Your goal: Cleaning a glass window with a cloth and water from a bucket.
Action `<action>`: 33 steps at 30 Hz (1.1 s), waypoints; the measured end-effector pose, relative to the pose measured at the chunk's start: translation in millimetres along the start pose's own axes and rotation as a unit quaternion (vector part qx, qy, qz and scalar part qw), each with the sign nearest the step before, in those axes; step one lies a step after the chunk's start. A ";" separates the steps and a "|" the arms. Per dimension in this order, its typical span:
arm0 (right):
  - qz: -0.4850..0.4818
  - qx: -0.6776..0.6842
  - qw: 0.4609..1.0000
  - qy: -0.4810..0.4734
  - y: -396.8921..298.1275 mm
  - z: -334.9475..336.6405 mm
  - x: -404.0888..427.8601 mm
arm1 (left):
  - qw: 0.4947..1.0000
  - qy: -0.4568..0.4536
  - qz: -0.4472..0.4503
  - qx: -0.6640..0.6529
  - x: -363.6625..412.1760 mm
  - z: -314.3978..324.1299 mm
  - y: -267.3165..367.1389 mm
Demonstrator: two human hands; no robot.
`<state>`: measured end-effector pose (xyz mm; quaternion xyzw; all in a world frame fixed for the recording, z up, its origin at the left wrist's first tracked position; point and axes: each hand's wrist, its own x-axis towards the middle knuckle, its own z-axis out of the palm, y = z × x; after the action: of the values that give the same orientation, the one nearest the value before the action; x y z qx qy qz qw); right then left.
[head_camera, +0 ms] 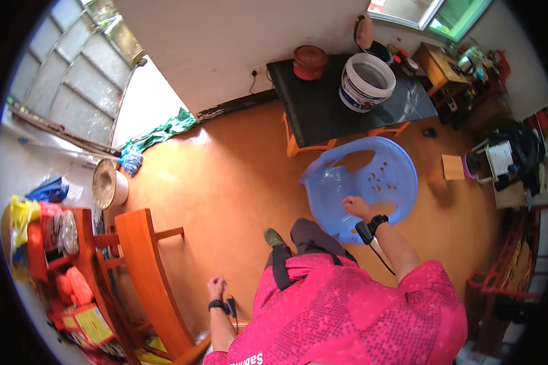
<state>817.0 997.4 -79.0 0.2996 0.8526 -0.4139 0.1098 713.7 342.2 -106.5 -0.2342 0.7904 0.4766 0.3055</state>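
My right hand (357, 206), loosely curled, shows in front of a blue plastic armchair (404, 169); whether it touches the chair cannot be told. My left hand (217, 287) hangs at my side above the orange floor, fingers curled, with nothing visible in it. Both wrists wear black bands with small devices. Beyond the chair stands a black-topped table (301, 109). It holds a white plastic bucket (364, 86), a reddish-brown lidded pot (310, 63) and several jars near the wall.
To the left are a wooden bench (141, 269), a red shelf with bags and boxes, a whitish bucket (118, 189) and a blue mop head (131, 162). Green cloth (169, 128) lies along the doorway. A wooden stool (452, 167) and cluttered furniture stand at right.
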 end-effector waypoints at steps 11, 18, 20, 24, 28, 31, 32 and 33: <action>0.148 0.283 0.936 0.151 -45.7 -94.9 162.9 | 0.987 -0.142 0.056 0.045 138.9 59.1 245.1; 0.183 0.583 0.747 0.262 -30.7 -151.0 297.9 | 0.972 -0.143 -0.049 0.180 145.2 66.1 299.9; 0.192 0.612 0.708 0.293 -25.3 -153.5 328.2 | 0.966 -0.122 -0.113 0.199 140.9 60.0 331.4; 0.204 0.676 0.630 0.324 -11.9 -157.4 394.2 | 0.966 -0.102 -0.121 0.203 152.7 60.7 397.0; 0.217 0.741 0.544 0.328 37.4 -157.3 421.8 | 0.980 -0.076 -0.051 0.179 168.1 94.8 469.9; 0.181 0.734 0.536 0.374 41.4 -151.4 443.8 | 0.976 -0.109 -0.025 0.187 179.8 106.4 501.9; 0.184 0.735 0.534 0.376 43.2 -153.8 445.2 | 0.975 -0.110 -0.027 0.191 185.4 113.4 512.2; 0.179 0.756 0.500 0.383 37.3 -156.0 447.5 | 0.965 -0.124 -0.022 0.229 187.0 117.8 523.2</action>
<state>492.5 1323.5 -198.9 0.5435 0.1013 -0.7174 -0.4240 266.7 661.2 38.5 -0.1148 0.8289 0.3014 0.4571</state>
